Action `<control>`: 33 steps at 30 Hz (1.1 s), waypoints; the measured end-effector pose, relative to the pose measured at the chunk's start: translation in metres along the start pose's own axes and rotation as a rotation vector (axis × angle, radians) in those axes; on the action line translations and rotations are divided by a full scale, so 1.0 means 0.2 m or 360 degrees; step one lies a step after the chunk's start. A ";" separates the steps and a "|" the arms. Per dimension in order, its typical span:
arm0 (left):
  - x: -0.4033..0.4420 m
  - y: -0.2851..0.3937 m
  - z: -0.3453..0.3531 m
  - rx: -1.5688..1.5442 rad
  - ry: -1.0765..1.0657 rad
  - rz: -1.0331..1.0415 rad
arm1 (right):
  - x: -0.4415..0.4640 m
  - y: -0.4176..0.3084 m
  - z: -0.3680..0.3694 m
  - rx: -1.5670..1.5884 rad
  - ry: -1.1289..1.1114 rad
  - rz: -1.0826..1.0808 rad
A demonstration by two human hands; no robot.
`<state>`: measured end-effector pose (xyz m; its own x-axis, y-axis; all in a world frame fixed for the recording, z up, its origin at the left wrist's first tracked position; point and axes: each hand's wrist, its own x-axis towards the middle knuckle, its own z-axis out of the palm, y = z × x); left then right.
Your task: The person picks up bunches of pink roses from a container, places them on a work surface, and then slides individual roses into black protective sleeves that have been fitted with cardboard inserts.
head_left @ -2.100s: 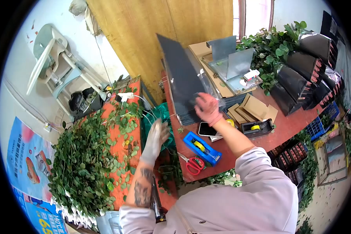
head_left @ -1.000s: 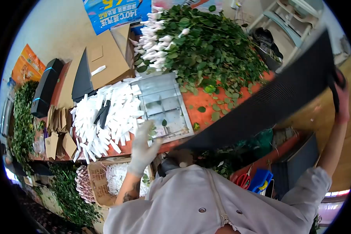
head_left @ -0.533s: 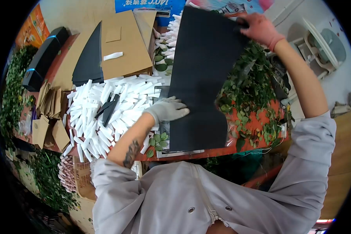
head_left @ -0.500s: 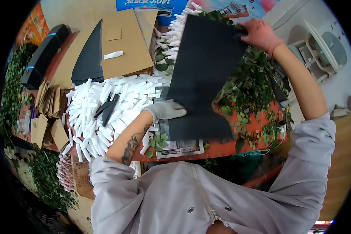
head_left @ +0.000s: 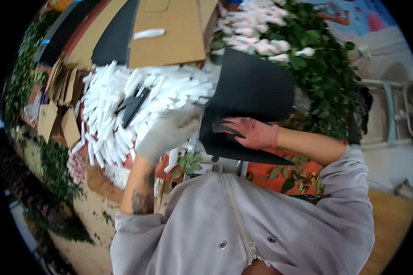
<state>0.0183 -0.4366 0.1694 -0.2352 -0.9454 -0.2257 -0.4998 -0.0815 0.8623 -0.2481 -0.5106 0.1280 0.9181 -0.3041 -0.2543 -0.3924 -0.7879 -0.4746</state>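
Note:
A large black sheet (head_left: pixel 257 82) lies in front of me, with its upper part curving and a pointed corner at the lower right. My right hand (head_left: pixel 257 133), in a pink glove with dark fingertips, rests on the sheet with its fingers stretched out to the left. My left hand (head_left: pixel 167 135), in a pale glove, is at the sheet's left edge. Motion blurs its fingers, so their grip is unclear. Beside it spreads a pile of white sleeves (head_left: pixel 110 105), with a black tool (head_left: pixel 135 107) on top.
Cardboard sheets (head_left: pixel 170 46) and more black sheets (head_left: pixel 117 34) lie at the back left. Folded cardboard pieces (head_left: pixel 62 87) stand at the left. Sleeved pale flowers (head_left: pixel 257 27) and green leaves (head_left: pixel 326 78) fill the back right. A small leafy sprig (head_left: pixel 186 164) lies near the front edge.
My right hand has come from the sheet's upper right corner down to its middle. The sheet has changed shape and dropped lower. My left hand has shifted left off it, and the view has tilted.

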 end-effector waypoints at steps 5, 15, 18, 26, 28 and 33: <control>-0.46 -0.15 0.38 0.0743 0.0917 -0.0037 | 0.12 0.24 0.28 -0.0471 -0.0385 -0.0322; -0.32 -0.58 0.53 0.1056 0.0564 0.0049 | 0.12 0.31 0.44 -0.0123 0.0039 -0.0298; -0.31 -0.60 0.41 0.1079 0.0535 0.0169 | 0.12 0.30 0.44 -0.0086 0.0055 -0.0269; -0.51 -0.42 0.36 0.0891 0.0671 -0.0091 | 0.11 0.29 0.46 -0.0172 0.0068 -0.0201; -0.47 -0.41 0.39 0.0926 0.0672 -0.0117 | 0.12 0.32 0.49 -0.0122 0.0224 -0.0302; -0.36 -0.51 0.41 0.1104 0.0432 -0.0051 | 0.12 0.34 0.50 -0.0139 0.0205 -0.0280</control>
<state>0.0173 -0.3338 0.0604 -0.0425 -0.9979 -0.0481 -0.9355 0.0228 0.3525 -0.2577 -0.5174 0.0052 0.9737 -0.2193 -0.0615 -0.2243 -0.8766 -0.4258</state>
